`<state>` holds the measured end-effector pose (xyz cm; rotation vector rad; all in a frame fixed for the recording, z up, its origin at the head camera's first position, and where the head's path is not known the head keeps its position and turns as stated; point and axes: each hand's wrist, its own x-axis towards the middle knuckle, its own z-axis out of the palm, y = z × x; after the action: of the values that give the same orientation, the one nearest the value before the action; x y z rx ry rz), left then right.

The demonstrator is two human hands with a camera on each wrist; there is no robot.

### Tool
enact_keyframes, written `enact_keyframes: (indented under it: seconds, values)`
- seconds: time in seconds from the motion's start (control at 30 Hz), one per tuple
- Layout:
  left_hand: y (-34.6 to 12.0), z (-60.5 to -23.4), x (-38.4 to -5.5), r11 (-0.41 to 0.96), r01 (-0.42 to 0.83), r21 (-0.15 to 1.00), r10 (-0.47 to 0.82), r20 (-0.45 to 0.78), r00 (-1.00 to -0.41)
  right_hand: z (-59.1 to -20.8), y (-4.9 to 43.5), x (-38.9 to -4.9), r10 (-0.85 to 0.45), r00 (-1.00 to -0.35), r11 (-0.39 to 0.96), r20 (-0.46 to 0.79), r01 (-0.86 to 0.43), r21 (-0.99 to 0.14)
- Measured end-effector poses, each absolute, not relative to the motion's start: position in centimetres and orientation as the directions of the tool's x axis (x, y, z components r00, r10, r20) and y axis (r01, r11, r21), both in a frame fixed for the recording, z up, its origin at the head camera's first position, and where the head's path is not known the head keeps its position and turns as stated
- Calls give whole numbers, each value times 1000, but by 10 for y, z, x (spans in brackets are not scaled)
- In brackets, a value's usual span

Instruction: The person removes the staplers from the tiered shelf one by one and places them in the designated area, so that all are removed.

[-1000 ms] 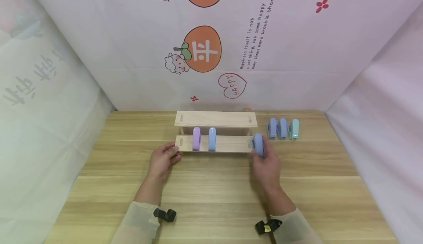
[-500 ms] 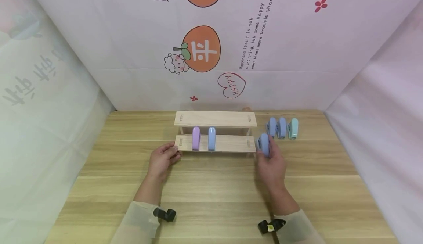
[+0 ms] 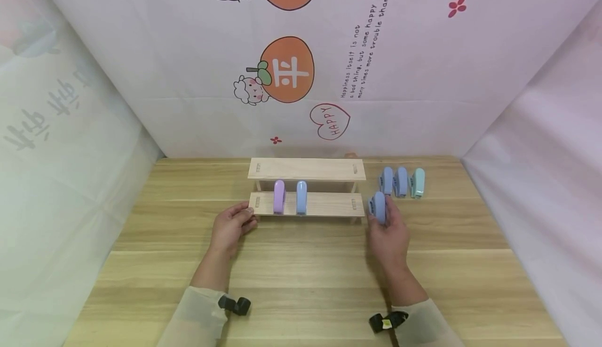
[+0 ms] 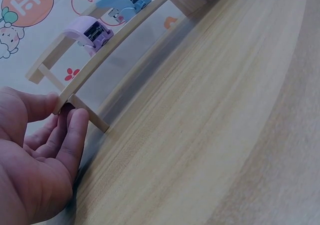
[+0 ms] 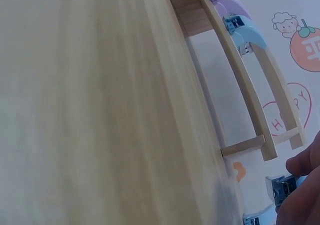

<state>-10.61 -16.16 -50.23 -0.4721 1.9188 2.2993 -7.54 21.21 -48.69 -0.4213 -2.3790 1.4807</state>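
My left hand pinches the left end of a two-step wooden shelf's front board, thumb above and fingers below, as the left wrist view shows. On that board stand a purple mini stapler and a light blue mini stapler, spaced apart. My right hand holds a periwinkle-blue mini stapler between thumb and fingers, just right of the board's right end. In the right wrist view this held stapler shows its dark metal end; my fingers hide the rest.
Two blue staplers and a mint green stapler stand in a row on the wood-grain table at the back right. The shelf's rear board is higher. Printed cloth hangs behind and at both sides.
My right hand has moved right with the blue stapler, from over the board's right end to beside it, slowing lately. My left hand and the shelf stay put.
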Motion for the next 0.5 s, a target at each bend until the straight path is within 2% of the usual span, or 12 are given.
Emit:
enact_keyframes:
  seconds: [0.5]
  values:
    - [-162,-503,-106,-195,-281,940,-112,-306,-945,-488,225,-80,418,-908,386,33,145,-911]
